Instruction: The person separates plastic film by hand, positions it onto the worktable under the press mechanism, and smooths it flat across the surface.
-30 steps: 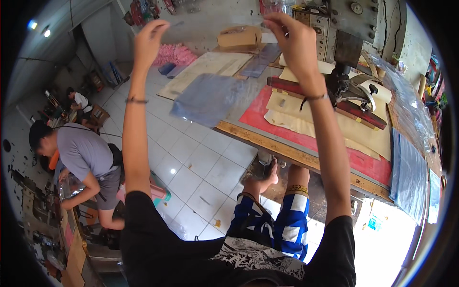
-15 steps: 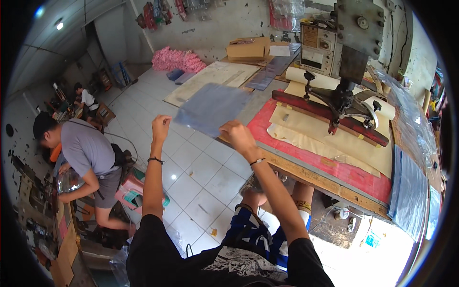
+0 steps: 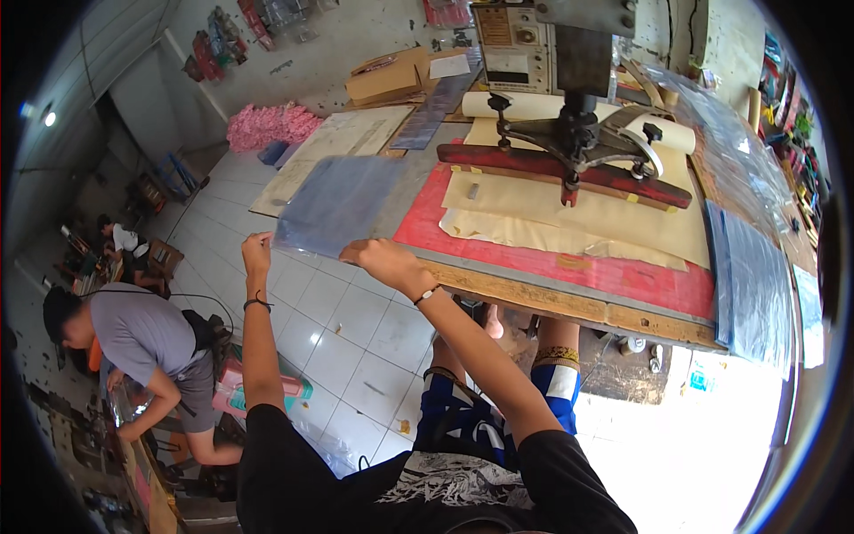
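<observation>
Tiled floor, bluish sheet, long axis away-right

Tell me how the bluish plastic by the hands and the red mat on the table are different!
Colour: the bluish plastic is blue-grey, while the red mat is red.
Covering: tan sheets cover much of the red mat, but none lie on the bluish plastic.
Hands: the left hand and right hand are at the bluish plastic's near edge; neither is over the red mat.
Both lie spread out flat.
</observation>
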`<state>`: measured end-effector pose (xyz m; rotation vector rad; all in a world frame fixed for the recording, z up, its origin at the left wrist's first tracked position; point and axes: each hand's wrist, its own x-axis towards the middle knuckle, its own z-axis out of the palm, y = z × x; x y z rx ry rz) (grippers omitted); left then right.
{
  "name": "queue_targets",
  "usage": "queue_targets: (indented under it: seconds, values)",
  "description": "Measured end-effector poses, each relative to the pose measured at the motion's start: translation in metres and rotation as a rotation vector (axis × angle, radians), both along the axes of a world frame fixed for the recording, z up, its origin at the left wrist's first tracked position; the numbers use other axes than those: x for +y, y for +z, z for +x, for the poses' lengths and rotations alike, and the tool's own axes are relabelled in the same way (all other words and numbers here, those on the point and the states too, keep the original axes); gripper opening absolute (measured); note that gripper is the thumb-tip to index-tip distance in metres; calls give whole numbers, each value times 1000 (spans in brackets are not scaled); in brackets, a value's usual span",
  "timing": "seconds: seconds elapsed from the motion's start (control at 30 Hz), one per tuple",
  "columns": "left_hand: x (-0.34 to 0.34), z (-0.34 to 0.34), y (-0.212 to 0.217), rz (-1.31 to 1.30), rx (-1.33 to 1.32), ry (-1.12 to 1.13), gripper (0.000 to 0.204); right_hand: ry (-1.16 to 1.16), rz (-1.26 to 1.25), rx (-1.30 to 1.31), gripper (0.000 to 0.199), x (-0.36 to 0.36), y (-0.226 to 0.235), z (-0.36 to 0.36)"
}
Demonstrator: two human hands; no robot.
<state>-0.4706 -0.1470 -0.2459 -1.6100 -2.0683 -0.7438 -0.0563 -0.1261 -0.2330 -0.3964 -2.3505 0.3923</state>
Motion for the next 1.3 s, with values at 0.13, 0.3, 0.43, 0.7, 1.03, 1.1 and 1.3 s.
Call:
queue_targets:
  seconds: [0.13,0.3,0.43,0.7,1.03,1.1,1.3]
  values:
    - [0,36,12,32,196,43,37,127,-30,173,20,-1,-7,19]
    - [7,255,89,152,-152,-527,29,26,136,-111,18,3,5,132]
    - [-14,418,127,-35,-5,-1227,15,-21,292,-398,18,6,36,191]
    - [-69,628,33,-189,543,-2382,11,92,192,-201,25,15,13,240]
    - [-37,652,-19,39,651,-2107,12,103,126,-181,20,29,10,243]
    - [-38,653,-16,-28,630,-2111,10,123,80,-143,19,32,8,246]
    - [-35,659,-23,28,658,-2113,6,154,58,-27,20,35,8,246]
